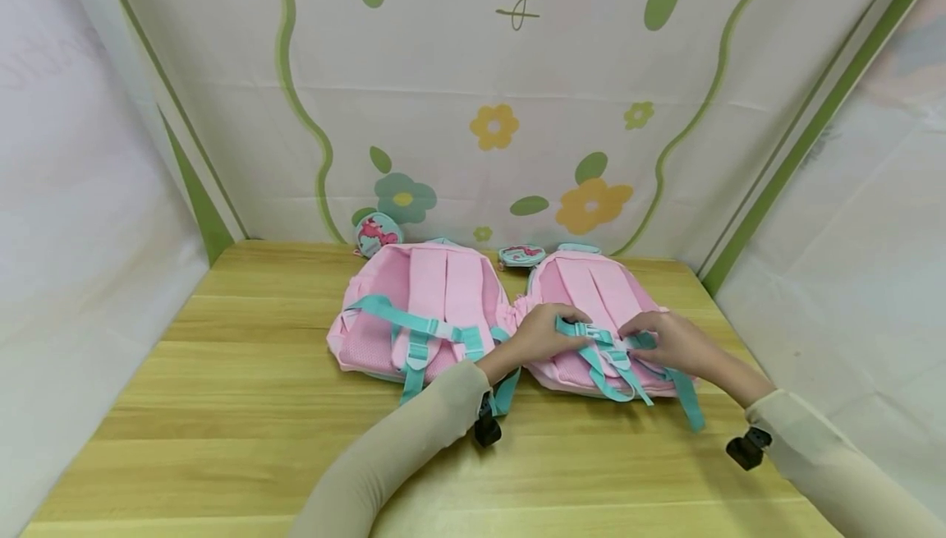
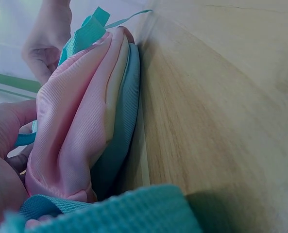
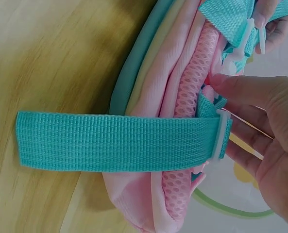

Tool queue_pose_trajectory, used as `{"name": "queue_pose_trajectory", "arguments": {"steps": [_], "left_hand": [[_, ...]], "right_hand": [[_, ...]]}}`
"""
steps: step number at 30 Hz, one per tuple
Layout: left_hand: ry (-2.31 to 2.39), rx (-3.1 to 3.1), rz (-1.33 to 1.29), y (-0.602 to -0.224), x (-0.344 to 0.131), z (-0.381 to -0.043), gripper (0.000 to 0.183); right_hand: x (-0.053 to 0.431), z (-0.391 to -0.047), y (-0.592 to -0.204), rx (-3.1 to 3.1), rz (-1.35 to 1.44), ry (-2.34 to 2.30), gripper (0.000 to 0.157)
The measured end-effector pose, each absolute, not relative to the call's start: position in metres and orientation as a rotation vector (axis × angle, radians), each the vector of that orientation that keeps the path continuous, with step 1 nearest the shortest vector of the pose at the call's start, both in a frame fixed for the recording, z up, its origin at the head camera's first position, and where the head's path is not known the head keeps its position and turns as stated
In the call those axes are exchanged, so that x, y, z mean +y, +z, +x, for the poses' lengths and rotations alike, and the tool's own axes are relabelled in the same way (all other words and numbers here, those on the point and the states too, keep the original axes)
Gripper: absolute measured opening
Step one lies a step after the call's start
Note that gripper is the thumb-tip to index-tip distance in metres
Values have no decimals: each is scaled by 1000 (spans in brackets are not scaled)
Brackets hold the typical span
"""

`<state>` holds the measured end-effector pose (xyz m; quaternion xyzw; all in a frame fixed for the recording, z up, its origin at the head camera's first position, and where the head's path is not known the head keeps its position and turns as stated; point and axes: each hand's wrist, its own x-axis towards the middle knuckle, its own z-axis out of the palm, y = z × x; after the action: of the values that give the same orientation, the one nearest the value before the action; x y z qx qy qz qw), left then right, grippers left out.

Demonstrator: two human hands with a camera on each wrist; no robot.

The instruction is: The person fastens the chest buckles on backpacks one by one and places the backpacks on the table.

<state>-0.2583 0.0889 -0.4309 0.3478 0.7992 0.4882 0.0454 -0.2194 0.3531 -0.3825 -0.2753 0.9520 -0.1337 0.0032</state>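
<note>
Two pink backpacks lie side by side with their shoulder straps upward. Over the right backpack (image 1: 562,361), both hands work at its teal chest strap with white plastic buckles. My left hand (image 1: 545,333) grips the left part of the teal strap (image 1: 591,333). Opposite it, my right hand (image 1: 676,345) pinches the strap's other part near a white buckle (image 1: 621,345). In the right wrist view, the thumb of the right hand (image 3: 284,126) is close to the white buckle (image 3: 236,53), and a loose teal strap end (image 3: 114,141) hangs across the mesh back.
The left backpack (image 1: 384,349) lies beside it, a teal strap (image 1: 392,312) fastened across its front. Behind them are a round teal pouch (image 1: 378,234) and a second small pouch (image 1: 521,255). The wooden table (image 1: 222,406) meets a floral fabric wall (image 1: 443,70).
</note>
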Motion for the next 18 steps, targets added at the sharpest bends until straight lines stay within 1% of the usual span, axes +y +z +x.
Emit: {"name": "queue_pose_trajectory", "arguments": {"steps": [9,18], "left_hand": [[1465,2449,1053,-432,89,-259,30],[1481,2456,1085,-432,89,-259,29]], "right_hand": [[350,-219,-387,3011,-1035,-328,26],[353,-215,-388,3056,-1053,-320,26]]}}
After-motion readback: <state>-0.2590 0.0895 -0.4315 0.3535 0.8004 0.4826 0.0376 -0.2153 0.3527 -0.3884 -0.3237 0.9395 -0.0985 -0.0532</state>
